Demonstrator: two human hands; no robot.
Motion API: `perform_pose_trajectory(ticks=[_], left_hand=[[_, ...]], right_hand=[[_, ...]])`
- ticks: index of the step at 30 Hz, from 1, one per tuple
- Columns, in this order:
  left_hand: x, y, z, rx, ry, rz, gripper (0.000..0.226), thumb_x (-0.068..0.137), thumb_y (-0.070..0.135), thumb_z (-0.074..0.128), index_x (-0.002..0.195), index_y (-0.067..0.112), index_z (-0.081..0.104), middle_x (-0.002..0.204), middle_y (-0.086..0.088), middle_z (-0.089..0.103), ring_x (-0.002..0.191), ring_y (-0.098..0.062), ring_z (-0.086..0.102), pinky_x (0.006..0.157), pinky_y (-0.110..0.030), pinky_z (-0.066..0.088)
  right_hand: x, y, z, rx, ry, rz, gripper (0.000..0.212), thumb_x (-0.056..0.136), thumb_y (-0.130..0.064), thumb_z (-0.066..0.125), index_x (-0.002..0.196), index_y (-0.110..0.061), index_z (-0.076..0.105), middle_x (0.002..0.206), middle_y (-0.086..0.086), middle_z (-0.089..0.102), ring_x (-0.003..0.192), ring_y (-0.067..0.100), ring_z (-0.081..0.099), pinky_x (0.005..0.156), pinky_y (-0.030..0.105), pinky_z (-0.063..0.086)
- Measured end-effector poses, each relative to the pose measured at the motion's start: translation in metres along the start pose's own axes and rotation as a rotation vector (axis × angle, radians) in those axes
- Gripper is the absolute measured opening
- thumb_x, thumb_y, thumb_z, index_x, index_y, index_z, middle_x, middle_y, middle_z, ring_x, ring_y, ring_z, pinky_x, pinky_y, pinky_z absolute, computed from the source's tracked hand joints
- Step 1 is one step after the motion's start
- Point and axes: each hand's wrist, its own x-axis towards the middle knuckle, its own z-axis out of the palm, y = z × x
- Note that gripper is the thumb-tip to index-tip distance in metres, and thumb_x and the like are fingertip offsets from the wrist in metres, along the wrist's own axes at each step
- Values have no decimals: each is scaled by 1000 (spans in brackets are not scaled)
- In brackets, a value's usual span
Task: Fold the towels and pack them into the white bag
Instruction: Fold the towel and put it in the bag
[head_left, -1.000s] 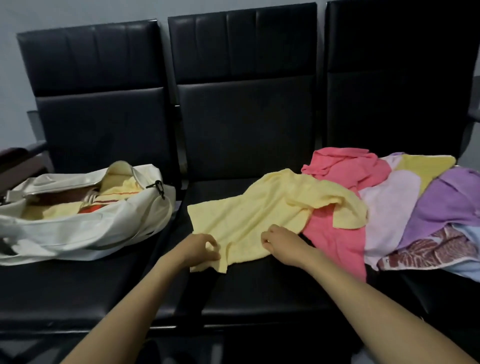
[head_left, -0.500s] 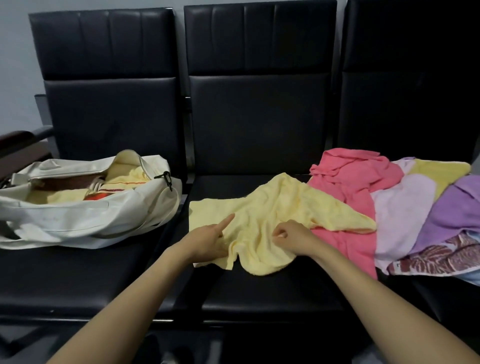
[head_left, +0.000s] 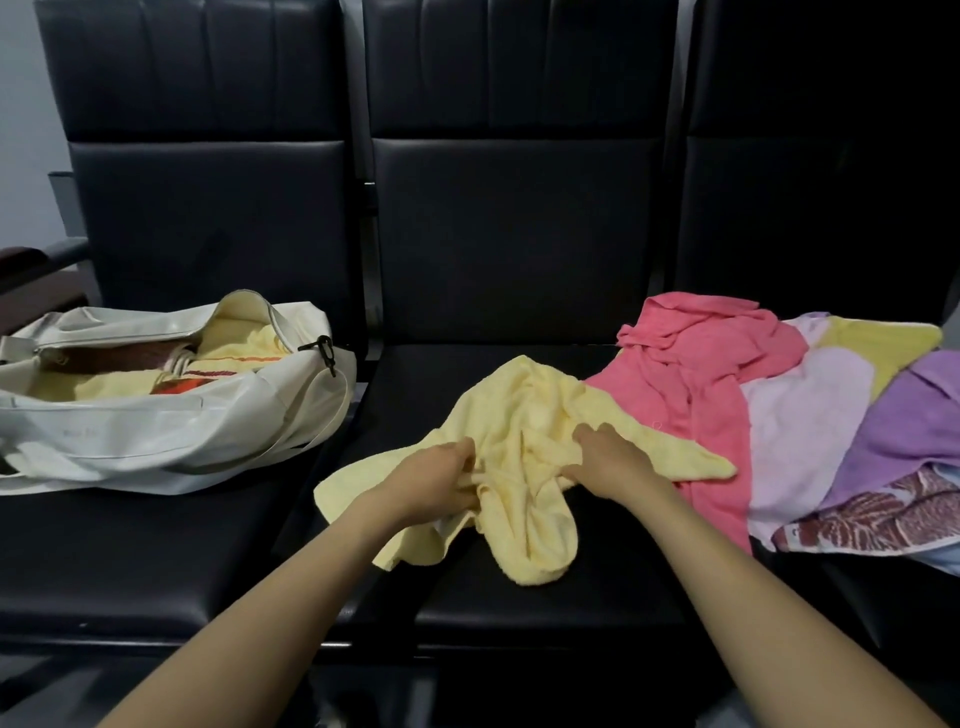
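A pale yellow towel (head_left: 524, 415) lies bunched on the middle black seat. My left hand (head_left: 434, 475) grips a fold of it at the left, and my right hand (head_left: 613, 460) grips a fold at the right. The two hands are close together. The white bag (head_left: 156, 431) lies open on the left seat with folded yellow and striped towels inside. On the right seat lies a heap of towels: pink (head_left: 711, 364), pale lilac (head_left: 800, 421), purple (head_left: 914, 415), yellow (head_left: 883, 338) and one with a red leaf print (head_left: 872, 512).
Three black padded seats (head_left: 519, 597) stand in a row with tall backs (head_left: 509, 208). A dark armrest (head_left: 31, 260) juts out at the far left. A grey wall shows at the left edge.
Both hands have drawn the yellow towel together, so it went from spread flat to bunched, with its front part hanging toward the seat edge. The view has shifted slightly left.
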Motion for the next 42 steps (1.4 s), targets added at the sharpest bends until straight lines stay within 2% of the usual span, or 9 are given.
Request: perform_pose_trajectory(ticks=[4,8,13,19,25,29,38,40,42], left_hand=[[-3,15,-1,93,-12,-65,51,88,46,57,132,27,40,99,0,63,96,-23,60,82,-35,49],[-7,30,4,-208,-103,-173,54,83,41,66,130,22,47,105,2,61,96,-17,58,80,-28,48],[-2,25,-24,-506,-374,-209,76,71,45,80,134,21,45,117,3,56,92,-15,59,75,-26,51],[15,38,-9,-309,154,-41,66,80,36,73,137,21,42,136,2,41,122,-18,43,101,-34,42],[28,36,-14,-565,432,-113,16,92,8,45,103,14,55,93,2,61,87,-16,58,67,-27,46],[24,24,-38,-757,600,-150,19,92,6,45,91,17,61,84,6,61,76,-7,54,60,-22,40],[-2,-14,-69,-846,-237,-310,19,87,22,68,104,14,69,101,-9,72,93,-25,69,76,-36,56],[0,-19,-72,-851,-314,-288,22,86,20,70,106,11,68,105,-9,72,95,-24,69,77,-34,55],[8,-15,-69,-1041,-20,-264,17,88,8,65,105,7,64,108,-14,64,93,-23,64,76,-31,51]], right_hand=[[3,2,-4,183,205,-223,13,95,-12,38,93,-20,48,98,0,53,87,21,54,67,32,40],[-2,-4,-13,646,177,-471,20,93,-6,46,98,-21,59,98,-8,60,90,11,57,77,25,46],[5,12,-1,72,11,-224,50,90,-30,59,137,-24,43,127,5,44,119,26,46,92,34,43],[8,7,4,328,221,-223,13,99,-22,45,103,-14,54,99,2,59,92,21,57,74,34,45],[7,10,-35,1118,497,-51,11,102,-17,39,107,-14,48,101,-1,53,92,14,51,70,25,39],[9,39,-42,1033,516,-57,22,101,-10,36,97,-18,56,99,-2,59,98,16,53,84,29,39],[-3,71,-52,823,-338,-63,12,89,-20,68,92,-8,69,90,12,62,82,24,54,70,33,42],[-3,69,-58,776,-347,-55,11,91,-17,65,85,-8,66,80,10,58,72,21,51,62,30,40],[6,60,-53,916,-67,-22,5,93,-9,61,93,-6,65,86,8,60,73,17,54,64,29,44]])
